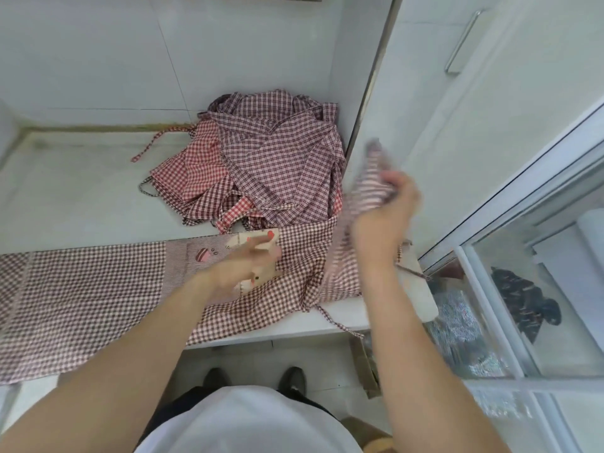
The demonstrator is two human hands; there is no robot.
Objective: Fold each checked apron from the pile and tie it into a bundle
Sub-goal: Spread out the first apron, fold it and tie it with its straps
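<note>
Fingers (390, 181) of right hand (385, 217): curled round lifted apron (98, 289) edge.
Left hand (248, 266) blurred, grip unclear; pile (277, 158) heaped at table (81, 197) corner.

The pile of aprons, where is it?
In the head view, the pile of aprons sits at the back right of the white counter, against the wall corner, just behind the spread apron.
</note>
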